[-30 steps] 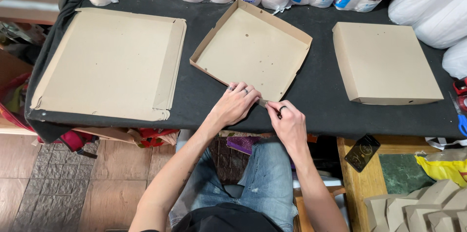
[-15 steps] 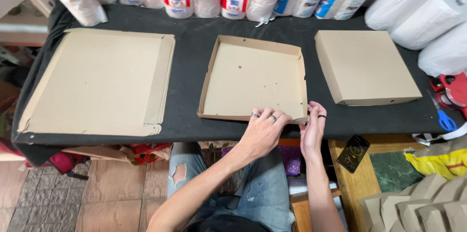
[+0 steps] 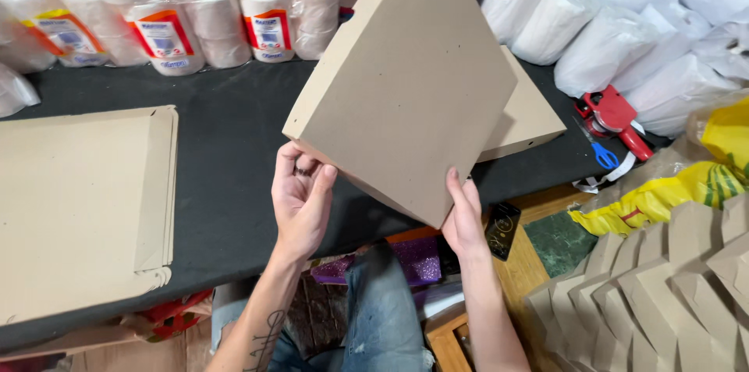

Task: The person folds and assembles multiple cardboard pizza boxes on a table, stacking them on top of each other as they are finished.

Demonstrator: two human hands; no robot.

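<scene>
Above the table's near edge: a person held a folded cardboard box (image 3: 409,83) tilted up off the black tabletop (image 3: 226,153), its flat underside turned toward the viewer.

Left hand (image 3: 300,204): closed about the box's lower left corner, thumb on the facing panel, fingers curled behind the edge.

Right hand (image 3: 464,220): pressed flat along the box's lowest corner at about 5 o'clock from the box's middle, thumb up on the panel, the other fingers hidden behind it.

Box position: clear of the table, directly above and beyond both hands, toward 12 o'clock.

Box axis: the panel stood diamond-wise, one corner pointing down between the hands, the opposite one out of view at the top.

Nearer hand: both gripped the lower edges; the left sat higher on the box's side, the right at the lowest point.

Surroundings: a flat unfolded cardboard sheet (image 3: 78,200) lay at 9 o'clock; a second finished box (image 3: 530,118) rested on the table behind the held one; a red tape dispenser (image 3: 616,118) and blue-handled scissors (image 3: 601,155) lay at 3 o'clock; wrapped paper rolls (image 3: 187,21) lined the far edge.
</scene>
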